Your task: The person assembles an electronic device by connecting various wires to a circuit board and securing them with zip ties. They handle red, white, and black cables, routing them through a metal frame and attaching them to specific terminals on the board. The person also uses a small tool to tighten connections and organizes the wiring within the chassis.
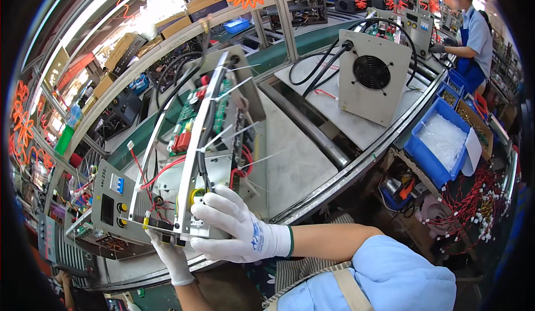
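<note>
An open welding machine [192, 144] stands before me on the conveyor, its green circuit boards, red and black wires and metal rails bare. White cable ties [217, 138] with long loose tails bind a black cable along its upper rail. My right hand [237, 227], in a white glove, is bent around the near end of the machine, by the panel and the rail's end. My left hand [167, 255], gloved too, grips the lower edge of the same end panel from the left; some of its fingers are hidden behind it.
To the left sits another machine [114, 202] with a display and knobs. A machine with a fan [371, 72] stands farther right, past a steel roller [306, 124]. Blue bins [437, 141] and red wire bundles [465, 208] lie at right. A co-worker [472, 38] stands at the far right.
</note>
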Tool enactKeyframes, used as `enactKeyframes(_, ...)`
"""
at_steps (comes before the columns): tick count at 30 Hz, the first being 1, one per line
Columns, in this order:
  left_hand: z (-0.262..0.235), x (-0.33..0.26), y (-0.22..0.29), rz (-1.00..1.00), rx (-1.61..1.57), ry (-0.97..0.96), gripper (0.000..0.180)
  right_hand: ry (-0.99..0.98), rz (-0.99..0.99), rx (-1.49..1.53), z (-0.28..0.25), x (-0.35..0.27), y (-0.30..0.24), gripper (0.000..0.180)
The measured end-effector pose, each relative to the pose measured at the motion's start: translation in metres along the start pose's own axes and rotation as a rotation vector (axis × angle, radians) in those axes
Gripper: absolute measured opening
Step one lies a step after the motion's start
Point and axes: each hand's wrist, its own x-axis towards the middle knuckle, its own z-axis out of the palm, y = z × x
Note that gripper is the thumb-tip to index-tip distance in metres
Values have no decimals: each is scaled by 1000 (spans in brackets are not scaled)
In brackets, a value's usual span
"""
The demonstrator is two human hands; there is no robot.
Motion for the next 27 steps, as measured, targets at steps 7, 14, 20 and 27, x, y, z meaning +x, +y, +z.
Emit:
enactKeyframes(7, 28, -43, 2, 34, 315, 99, 54, -85, 40, 20, -41, 24, 25, 51)
enactKeyframes(14, 205, -74, -40, 158, 355, -174, 29, -39, 689, 212, -194, -36, 141, 55)
enactKeyframes(20, 212, -65, -22, 44, 448, -341, 25, 382, 1029, 491, -195, -43, 136, 47)
enactKeyframes(27, 140, 153, 0, 294, 1072, 98, 36, 421, 832, 487, -193, -108, 155, 45)
